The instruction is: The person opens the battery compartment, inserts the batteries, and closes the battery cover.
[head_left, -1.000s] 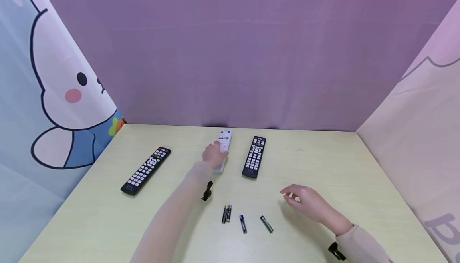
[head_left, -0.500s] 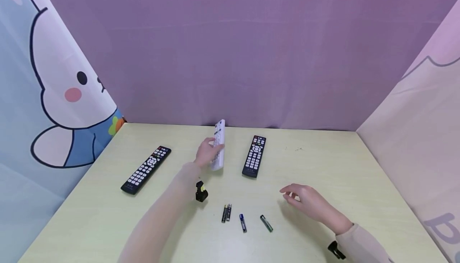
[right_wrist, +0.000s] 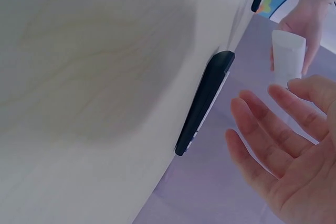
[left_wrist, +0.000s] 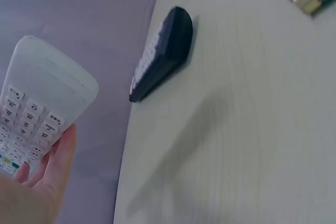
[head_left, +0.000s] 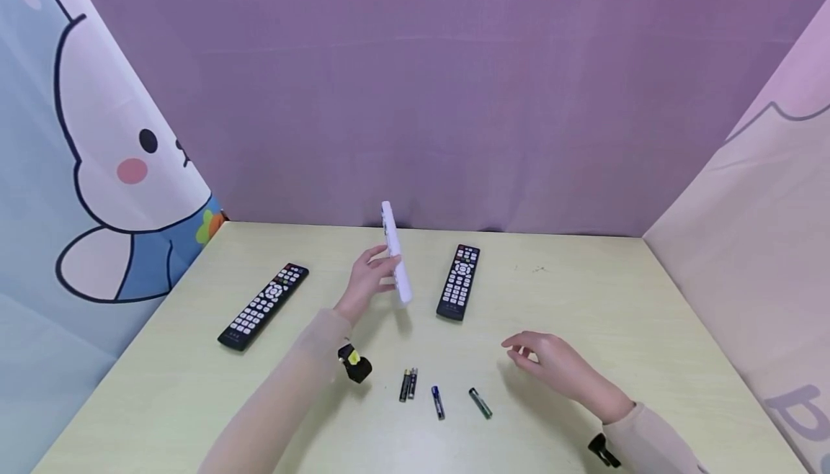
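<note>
My left hand (head_left: 369,281) grips a white remote control (head_left: 393,235) and keeps it raised off the table, tilted up on its side. In the left wrist view the remote's button face (left_wrist: 31,121) shows, with the fingers along its edge. My right hand (head_left: 551,366) hovers over the right part of the table with fingers loosely bent and nothing in them. Between the two arms lie small batteries: a black pair (head_left: 408,385) side by side, a blue one (head_left: 438,403) and a green one (head_left: 480,403).
One black remote (head_left: 458,283) lies right of the white one, buttons up. Another black remote (head_left: 264,307) lies slantwise at the left. The pale wooden table (head_left: 583,294) ends at a purple cloth wall (head_left: 421,121), with printed cloth (head_left: 123,142) on the left side.
My left hand has lifted the white remote off the table, drawn it slightly left and turned it from face-up onto its side. The right hand has hardly moved.
</note>
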`<state>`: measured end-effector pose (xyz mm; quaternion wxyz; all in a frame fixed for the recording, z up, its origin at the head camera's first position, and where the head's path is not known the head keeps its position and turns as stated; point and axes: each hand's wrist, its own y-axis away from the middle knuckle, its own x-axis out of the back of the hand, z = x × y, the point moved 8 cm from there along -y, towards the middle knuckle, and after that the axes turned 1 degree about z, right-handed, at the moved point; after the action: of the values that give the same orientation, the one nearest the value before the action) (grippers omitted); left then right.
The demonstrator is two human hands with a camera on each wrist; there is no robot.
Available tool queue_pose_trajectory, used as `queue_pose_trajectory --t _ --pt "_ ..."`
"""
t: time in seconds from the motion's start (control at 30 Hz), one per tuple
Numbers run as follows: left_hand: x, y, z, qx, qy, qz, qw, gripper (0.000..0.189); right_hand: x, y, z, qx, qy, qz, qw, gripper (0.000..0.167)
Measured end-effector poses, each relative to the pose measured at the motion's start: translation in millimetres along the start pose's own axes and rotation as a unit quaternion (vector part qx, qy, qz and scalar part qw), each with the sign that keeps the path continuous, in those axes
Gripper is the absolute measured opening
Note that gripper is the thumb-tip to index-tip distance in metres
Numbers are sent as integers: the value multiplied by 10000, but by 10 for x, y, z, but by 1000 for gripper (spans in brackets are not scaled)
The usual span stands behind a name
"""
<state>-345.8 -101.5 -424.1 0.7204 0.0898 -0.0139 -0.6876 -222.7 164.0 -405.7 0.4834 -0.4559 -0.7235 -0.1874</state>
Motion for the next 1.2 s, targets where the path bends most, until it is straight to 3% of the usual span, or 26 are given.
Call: queue_pose_trajectory --t 0.2,0.5,0.63,0.77,1.0,1.2 --pt "-48 147 25 65 765 -335 9965 51 7 2 -32 -1 28 8 10000 17" --pt "-154 381 56 212 1606 -1122 9804 48 49 11 -183 238 -204 246 9992 17" --pt "-194 500 78 185 1898 -1403 9716 51 80 12 -258 422 -332 498 9973 15" --pt "-244 629 130 151 2097 -1669 9633 66 128 16 -321 628 -398 884 9933 14" --pt "-286 816 194 -102 1874 -2138 9587 81 220 26 -455 931 -636 1706 9789 18" --pt "-309 936 212 -554 1196 -2497 9593 68 213 0 -531 744 -1239 1769 9736 20"
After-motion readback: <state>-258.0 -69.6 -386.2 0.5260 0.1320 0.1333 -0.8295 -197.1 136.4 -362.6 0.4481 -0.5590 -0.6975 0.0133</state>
